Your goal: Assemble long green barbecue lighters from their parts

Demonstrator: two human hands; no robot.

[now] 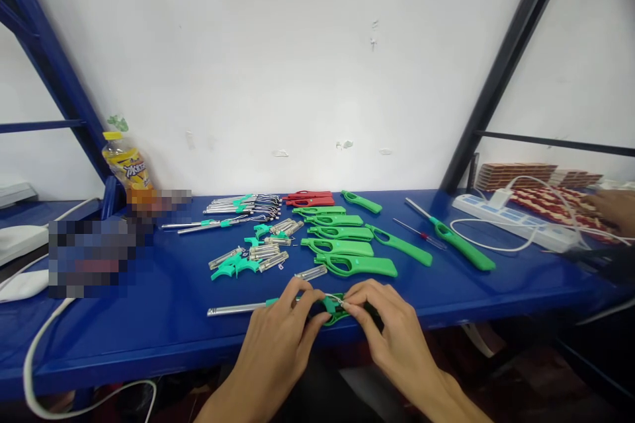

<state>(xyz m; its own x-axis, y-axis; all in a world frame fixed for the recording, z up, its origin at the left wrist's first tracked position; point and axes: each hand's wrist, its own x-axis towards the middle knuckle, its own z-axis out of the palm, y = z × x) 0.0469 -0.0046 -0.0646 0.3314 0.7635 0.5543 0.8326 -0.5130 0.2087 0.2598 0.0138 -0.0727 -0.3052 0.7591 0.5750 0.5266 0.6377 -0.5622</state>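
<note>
A half-built green stick lighter lies at the blue table's front edge, its silver tube pointing left. My left hand is closed around its front part, near the teal trigger. With thumb and forefinger my right hand pinches at the end of a thin white wire over the handle shell. The fingers partly hide the shell's inside. Just beyond lie a clear fuel tank and several green handle shells.
Teal triggers, clear tanks, wired metal tubes and red shells lie farther back. At right are a screwdriver, an assembled lighter and a white power strip. Another person's hand is far right; a drink bottle stands left.
</note>
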